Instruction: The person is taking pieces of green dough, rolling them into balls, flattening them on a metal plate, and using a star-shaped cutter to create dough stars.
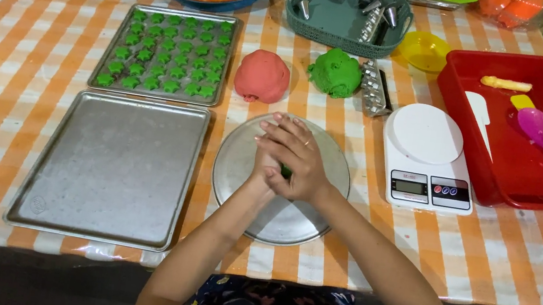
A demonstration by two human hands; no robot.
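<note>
Checked surface, frame centre: both hands (288, 158) clasped over round tray (244, 149), green dough bit (286, 172) pressed between palms.

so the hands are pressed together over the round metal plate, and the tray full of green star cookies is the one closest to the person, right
Not quite. The hands are pressed together over the round metal plate, but the tray of green star cookies is the far one. The tray nearest the person holds no cookies. The head view shows this.
</note>
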